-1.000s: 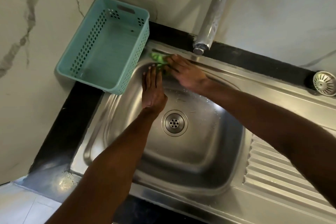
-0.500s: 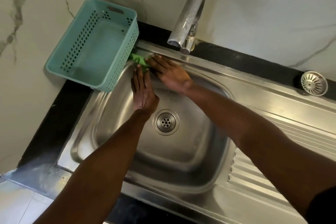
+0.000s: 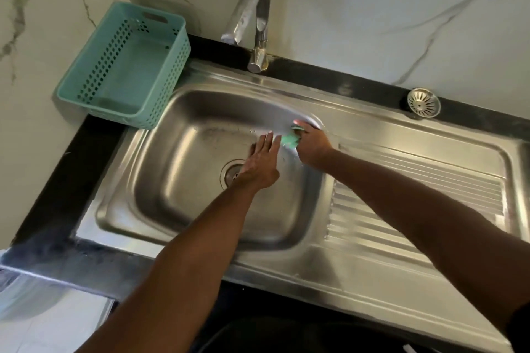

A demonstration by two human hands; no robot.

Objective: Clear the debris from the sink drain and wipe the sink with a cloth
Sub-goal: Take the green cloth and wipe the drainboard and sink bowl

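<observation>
The steel sink (image 3: pixel 177 209) fills the middle of the head view. My right hand (image 3: pixel 312 146) presses a green cloth (image 3: pixel 289 139) against the basin's back right corner, fingers closed on it. My left hand (image 3: pixel 261 163) lies flat with fingers straight inside the basin, just left of the cloth and apart from it. It partly covers the round drain (image 3: pixel 231 175), of which only the left part shows. Both hands are blurred.
A teal perforated basket (image 3: pixel 126 66) stands on the counter at the back left corner. The chrome tap (image 3: pixel 252 17) rises behind the basin. A loose metal strainer (image 3: pixel 423 102) lies on the black ledge at the back right. The ribbed drainboard (image 3: pixel 415 195) lies to the right.
Both hands have swept from the basin's back left corner, beside the basket, across to the back right corner, the cloth moving with the right hand. The camera view has shifted too.
</observation>
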